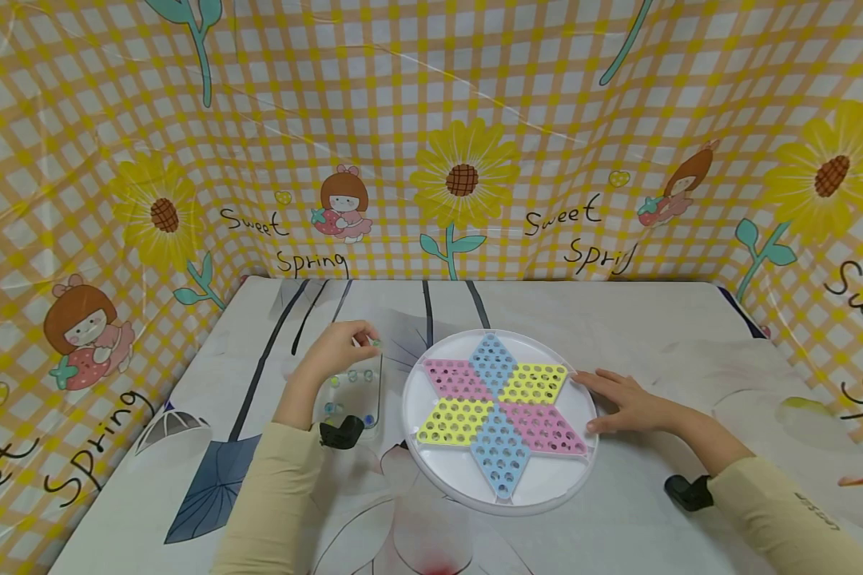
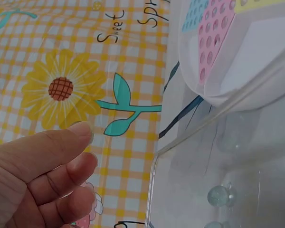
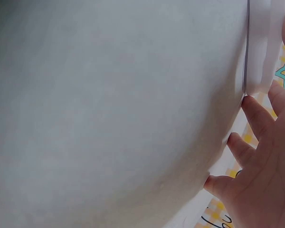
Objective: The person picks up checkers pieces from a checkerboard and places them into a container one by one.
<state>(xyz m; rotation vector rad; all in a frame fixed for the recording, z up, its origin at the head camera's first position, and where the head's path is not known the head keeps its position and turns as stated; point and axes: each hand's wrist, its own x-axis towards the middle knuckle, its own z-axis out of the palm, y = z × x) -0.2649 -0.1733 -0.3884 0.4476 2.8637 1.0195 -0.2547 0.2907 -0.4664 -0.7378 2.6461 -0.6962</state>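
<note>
Marble was pinched in your left hand fingers, just above the clear tray of marbles left of the star board. Your right hand lay flat, fingers straight, steadying the board's rim. Looks like the pick step was done; next calls for carrying it over and seating it in a hole.

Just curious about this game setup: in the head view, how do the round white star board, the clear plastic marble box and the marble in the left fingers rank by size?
1. Round white board with the pastel star, clearly largest.
2. Clear plastic box, partly hidden by the left hand.
3. Greenish marble pinched at the fingertips, by far smallest.
</note>
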